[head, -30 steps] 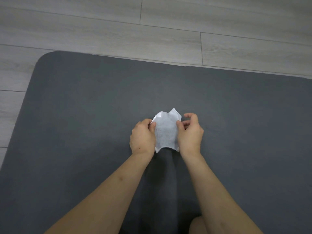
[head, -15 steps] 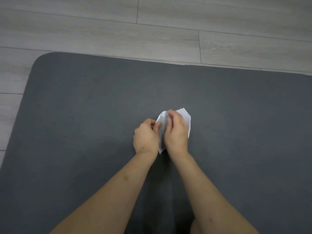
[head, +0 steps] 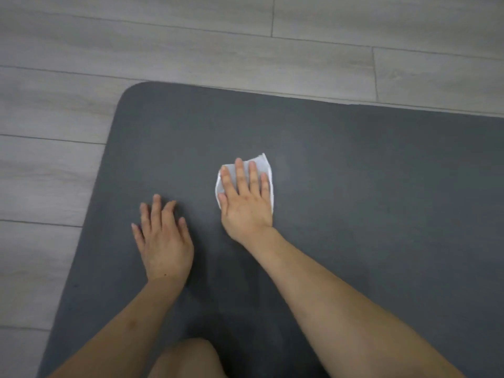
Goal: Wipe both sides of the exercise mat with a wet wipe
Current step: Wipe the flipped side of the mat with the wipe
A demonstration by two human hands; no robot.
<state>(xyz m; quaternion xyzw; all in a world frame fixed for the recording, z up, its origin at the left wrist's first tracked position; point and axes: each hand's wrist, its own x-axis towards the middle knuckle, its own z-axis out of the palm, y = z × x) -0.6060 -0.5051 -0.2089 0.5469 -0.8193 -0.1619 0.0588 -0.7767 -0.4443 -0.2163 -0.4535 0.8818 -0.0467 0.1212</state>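
A dark grey exercise mat (head: 368, 186) lies flat on the floor, its rounded far-left corner in view. A white wet wipe (head: 263, 166) lies on the mat near the middle. My right hand (head: 245, 197) presses flat on the wipe with straight, spread fingers, hiding most of it. My left hand (head: 162, 238) rests flat on the bare mat to the left of the wipe, fingers straight, holding nothing.
Grey wood-look floor planks (head: 191, 45) surround the mat at the far side and the left. My bare knee (head: 188, 358) shows at the bottom edge, on the mat.
Both hands held the wipe up between them before. Now the wipe lies on the mat under my flat right palm, and my left hand has let go and moved left onto the mat.
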